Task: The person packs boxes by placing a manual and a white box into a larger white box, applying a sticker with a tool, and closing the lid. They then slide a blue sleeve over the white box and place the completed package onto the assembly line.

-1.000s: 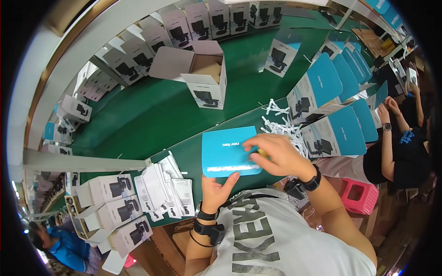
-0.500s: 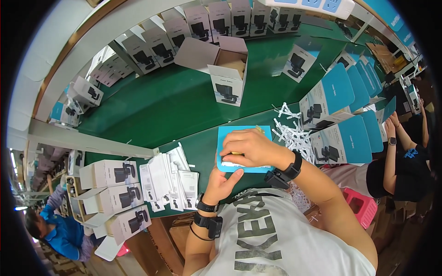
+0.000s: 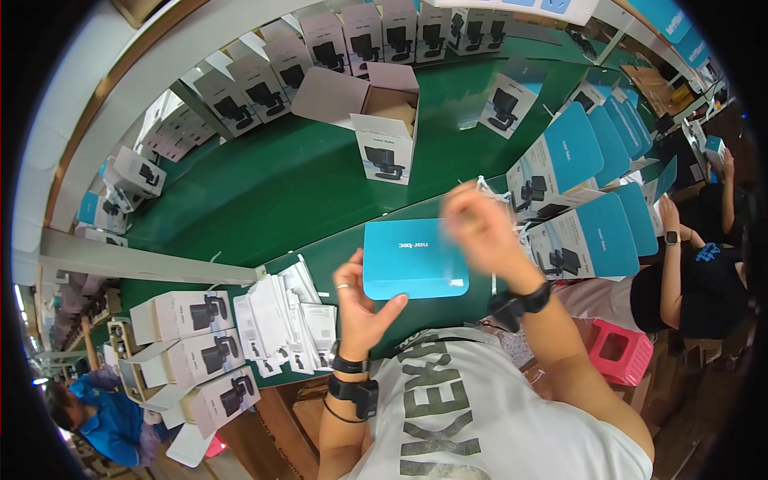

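Note:
A box with a blue lid flap faces up on the green bench in front of me. My left hand grips it at its left side, fingers along the side edge and thumb at the near edge. My right hand is raised just past the right end of the box, and its fingers are smeared by motion. Whether anything is in those fingers does not show. Behind that hand lie thin white strips, mostly covered by it.
Folded leaflets are heaped at left, beside open white boxes. An open carton stands beyond the blue-lidded box. Blue-flapped boxes stand at right, near a co-worker's hand. Product boxes line the back.
My right hand has lifted off the box and moved right, uncovering its blue top. The left hand stays at the left side. The whole view has shifted slightly.

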